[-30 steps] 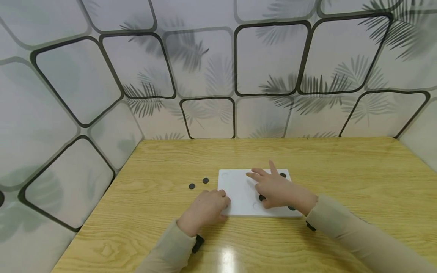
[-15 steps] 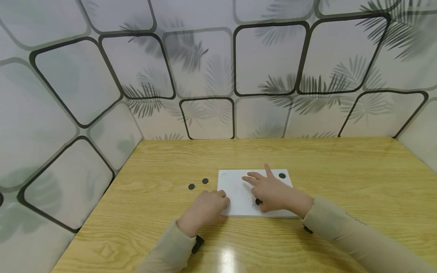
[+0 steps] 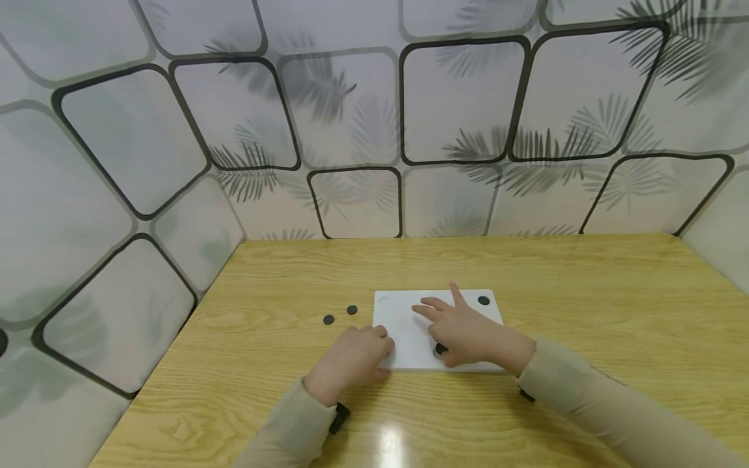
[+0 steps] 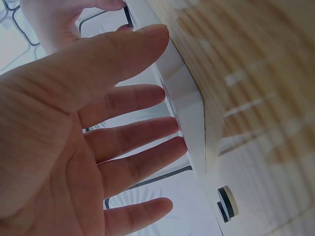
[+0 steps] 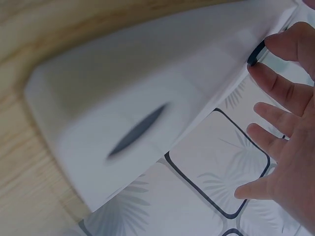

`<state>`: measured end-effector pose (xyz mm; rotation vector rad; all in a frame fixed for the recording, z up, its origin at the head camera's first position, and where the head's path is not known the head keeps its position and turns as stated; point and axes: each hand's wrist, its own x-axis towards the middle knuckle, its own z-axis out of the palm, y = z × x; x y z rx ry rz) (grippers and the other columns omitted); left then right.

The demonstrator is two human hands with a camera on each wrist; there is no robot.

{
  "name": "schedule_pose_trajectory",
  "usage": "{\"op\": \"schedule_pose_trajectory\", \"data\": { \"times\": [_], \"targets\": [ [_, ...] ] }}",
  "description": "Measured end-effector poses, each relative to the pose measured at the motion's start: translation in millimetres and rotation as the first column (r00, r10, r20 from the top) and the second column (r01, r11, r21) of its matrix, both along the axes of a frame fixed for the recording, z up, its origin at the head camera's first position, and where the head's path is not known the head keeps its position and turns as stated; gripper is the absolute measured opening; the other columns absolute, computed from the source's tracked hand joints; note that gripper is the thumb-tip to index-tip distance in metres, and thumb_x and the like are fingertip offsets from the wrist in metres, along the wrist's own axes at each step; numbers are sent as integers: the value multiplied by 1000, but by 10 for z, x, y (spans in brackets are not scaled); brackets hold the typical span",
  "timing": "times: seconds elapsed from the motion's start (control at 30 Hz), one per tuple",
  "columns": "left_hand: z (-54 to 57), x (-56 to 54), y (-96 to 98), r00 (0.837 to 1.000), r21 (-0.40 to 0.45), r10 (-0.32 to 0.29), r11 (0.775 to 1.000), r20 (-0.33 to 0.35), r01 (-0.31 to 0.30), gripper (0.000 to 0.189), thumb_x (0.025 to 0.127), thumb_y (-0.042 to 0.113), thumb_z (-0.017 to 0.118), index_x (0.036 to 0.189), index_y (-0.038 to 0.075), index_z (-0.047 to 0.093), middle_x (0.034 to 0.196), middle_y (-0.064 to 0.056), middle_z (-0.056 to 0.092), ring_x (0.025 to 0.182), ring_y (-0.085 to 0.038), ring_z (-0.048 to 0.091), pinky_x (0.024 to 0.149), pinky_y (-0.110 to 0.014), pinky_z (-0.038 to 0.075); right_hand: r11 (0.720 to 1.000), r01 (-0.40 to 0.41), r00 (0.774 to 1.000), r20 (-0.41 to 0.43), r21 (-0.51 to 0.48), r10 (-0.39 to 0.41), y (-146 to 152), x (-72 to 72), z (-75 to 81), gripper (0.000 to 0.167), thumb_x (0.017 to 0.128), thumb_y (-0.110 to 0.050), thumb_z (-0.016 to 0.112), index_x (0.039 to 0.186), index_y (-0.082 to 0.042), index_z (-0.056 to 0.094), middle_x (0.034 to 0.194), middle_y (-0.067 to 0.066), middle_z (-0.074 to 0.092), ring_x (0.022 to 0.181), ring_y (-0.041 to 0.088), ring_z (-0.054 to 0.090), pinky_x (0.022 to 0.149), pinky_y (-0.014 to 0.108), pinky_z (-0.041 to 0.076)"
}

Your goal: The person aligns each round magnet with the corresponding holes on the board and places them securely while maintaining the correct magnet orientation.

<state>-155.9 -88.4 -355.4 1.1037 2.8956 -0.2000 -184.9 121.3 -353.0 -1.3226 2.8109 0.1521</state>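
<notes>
A white rectangular board (image 3: 404, 325) with shallow round recesses lies on the table. My right hand (image 3: 462, 330) is over its middle and pinches a small black disc (image 5: 256, 52) between thumb and index finger, at a recess near the front edge; the other fingers are spread. In the head view the held disc (image 3: 441, 350) is partly covered by the fingers. Another black disc (image 3: 484, 300) sits at the board's far right corner. At the left edge, my left hand (image 3: 354, 357) touches the board, its fingertips on top and its thumb (image 4: 147, 42) at the near edge.
Two loose black discs (image 3: 329, 320) lie on the wooden table (image 3: 281, 279), left of the board. The far left corner of the board has a bare recess (image 3: 383, 300). Behind the table rises a wall (image 3: 351, 104) with a leaf pattern.
My right hand has slid toward the left and nearer with its disc, from the board's middle to the front recess. The left hand stays in place.
</notes>
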Motion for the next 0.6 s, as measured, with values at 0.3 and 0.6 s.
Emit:
{"op": "schedule_pose_trajectory", "data": {
  "times": [0.3, 0.6],
  "targets": [
    [3, 1, 2, 1000, -4, 4, 1000, -1, -4, 28, 72, 37, 71, 90, 17, 65, 82, 6, 54, 70, -8, 49, 58, -25, 41, 1000, -12, 1000, -12, 2, 12, -18, 18, -13, 27, 66, -20, 69, 56, -22, 44, 135, 8, 37, 125, 29, 28, 90, 67, 9],
    [10, 2, 4, 1000, -4, 7, 1000, 7, -7, 27, 72, 36, 71, 90, 17, 65, 82, 6, 54, 70, -8, 49, 59, -26, 41, 1000, -15, 1000, -6, 8, 15, -31, 22, -4, 27, 67, -19, 69, 57, -21, 44, 135, 9, 37, 125, 30, 28, 90, 67, 9]
  ]
}}
